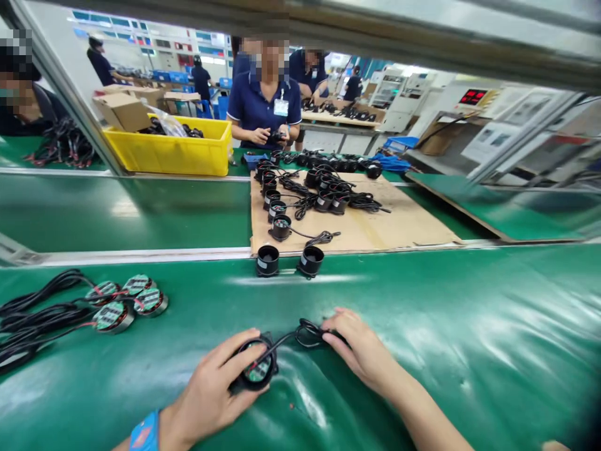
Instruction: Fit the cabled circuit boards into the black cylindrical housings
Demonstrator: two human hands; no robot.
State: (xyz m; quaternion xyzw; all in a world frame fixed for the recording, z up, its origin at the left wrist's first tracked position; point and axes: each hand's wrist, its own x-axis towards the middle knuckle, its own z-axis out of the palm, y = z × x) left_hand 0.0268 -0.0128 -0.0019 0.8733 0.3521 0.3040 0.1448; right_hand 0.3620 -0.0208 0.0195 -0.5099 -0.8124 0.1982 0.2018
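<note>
My left hand (216, 385) is wrapped round a black round motor housing (271, 369) that rests on the green mat. Inside its open top shows a green circuit board (259, 371) with red wires. One forefinger lies across the rim. From the housing a black cable (307, 331) runs right to a coiled bundle, and my right hand (359, 344) is closed on that bundle. To the left lie several bare motors (113, 316) with green boards and long black cables (42, 319). Two black housings (267, 261) stand beyond my hands, near the mat's far edge.
A cardboard sheet (366, 228) across the bench carries several housings with coiled cables (328, 188). A yellow bin (173, 147) stands at the back left. Facing me, a person (265, 106) holds a black part. A metal post (70, 88) rises at left, and a beam crosses overhead.
</note>
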